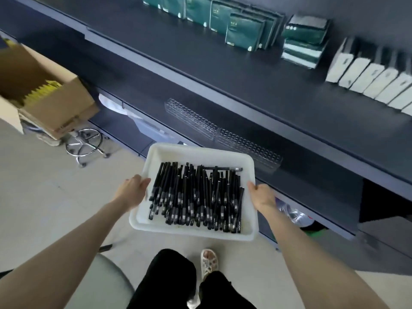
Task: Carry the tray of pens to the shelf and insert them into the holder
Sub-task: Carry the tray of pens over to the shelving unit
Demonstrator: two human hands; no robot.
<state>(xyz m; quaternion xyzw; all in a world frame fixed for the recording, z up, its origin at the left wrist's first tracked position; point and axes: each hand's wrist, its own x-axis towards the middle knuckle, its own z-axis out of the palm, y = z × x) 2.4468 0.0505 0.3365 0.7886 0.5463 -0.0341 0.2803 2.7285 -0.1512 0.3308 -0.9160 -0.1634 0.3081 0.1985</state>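
Note:
A white plastic tray (pixel 178 152) hangs in the air in front of me, loaded with several black pens (pixel 198 197) lying side by side. My left hand (pixel 133 188) grips the tray's left rim. The right rim is gripped by my right hand (pixel 263 196). Just beyond the tray, on a dark shelf (pixel 301 157), stand two clear pen holders with rows of holes, one (pixel 191 119) to the left and one (pixel 249 148) to the right. Both look empty.
A higher shelf carries green packets (pixel 243 30) and white boxes (pixel 374 79). A cardboard box with yellow items (pixel 42 90) sits at the left above a chrome stool base (pixel 85 143). A grey stool seat (pixel 107 277) is near my legs.

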